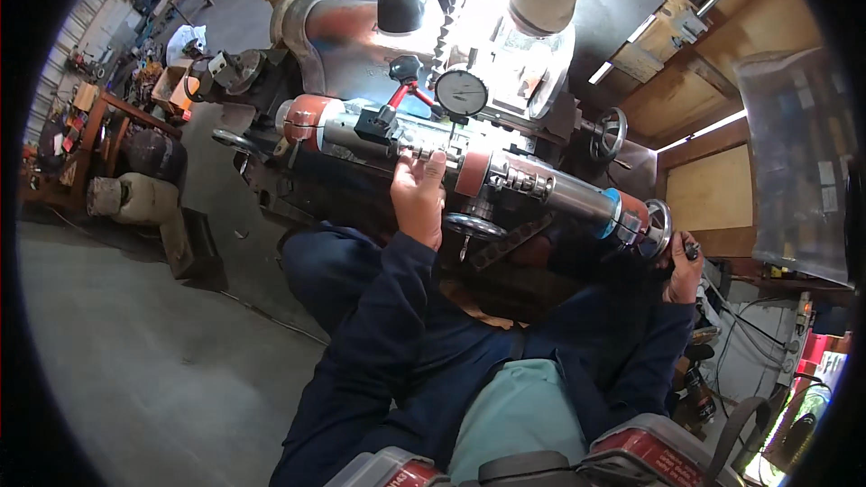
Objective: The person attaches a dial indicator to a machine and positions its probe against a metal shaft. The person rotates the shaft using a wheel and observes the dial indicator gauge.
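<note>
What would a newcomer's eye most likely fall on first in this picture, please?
Probably the round dial gauge, standing in the brightly lit upper middle. Just below it, the person's left hand has its fingertips at a small metal piece. Farther right, the right hand holds a dark handle beside the shiny handwheel.

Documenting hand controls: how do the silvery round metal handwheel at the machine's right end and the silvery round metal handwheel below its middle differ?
Pose: the right-end handwheel stands steeply upright; the middle handwheel looks nearly flat.
Contact: the person's right hand holds a dark handle at the right-end handwheel; no hand is on the middle handwheel.
Shared: both have round, silvery metal rims.
</note>
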Tool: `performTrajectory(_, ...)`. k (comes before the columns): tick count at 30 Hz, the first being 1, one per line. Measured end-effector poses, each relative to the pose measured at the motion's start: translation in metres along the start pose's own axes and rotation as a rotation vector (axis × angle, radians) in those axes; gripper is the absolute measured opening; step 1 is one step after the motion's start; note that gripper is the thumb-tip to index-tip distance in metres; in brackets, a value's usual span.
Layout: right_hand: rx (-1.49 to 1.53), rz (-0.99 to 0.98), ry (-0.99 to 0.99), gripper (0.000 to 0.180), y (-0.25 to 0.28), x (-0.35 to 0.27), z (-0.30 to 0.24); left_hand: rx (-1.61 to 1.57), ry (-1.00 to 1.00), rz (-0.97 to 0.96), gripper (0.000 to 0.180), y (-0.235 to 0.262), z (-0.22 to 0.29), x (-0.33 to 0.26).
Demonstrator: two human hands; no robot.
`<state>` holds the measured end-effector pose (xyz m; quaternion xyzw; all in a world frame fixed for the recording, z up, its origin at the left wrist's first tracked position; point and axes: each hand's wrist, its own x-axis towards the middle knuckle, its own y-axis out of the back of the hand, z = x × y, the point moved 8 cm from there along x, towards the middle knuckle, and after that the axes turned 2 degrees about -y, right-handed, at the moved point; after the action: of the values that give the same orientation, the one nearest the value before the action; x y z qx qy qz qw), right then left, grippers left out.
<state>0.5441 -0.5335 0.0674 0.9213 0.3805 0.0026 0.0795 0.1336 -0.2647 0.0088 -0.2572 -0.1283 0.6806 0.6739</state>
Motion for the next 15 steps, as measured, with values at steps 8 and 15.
performTrajectory(8,0.099,0.108,0.06,0.017,-0.009,0.038,0.007,-0.078,0.039,-0.111,0.029,0.003,-0.002,0.005)
performTrajectory(15,0.032,0.009,-0.112,0.017,-0.006,0.071,0.052,-0.094,0.081,-0.143,0.029,-0.002,-0.002,0.004)
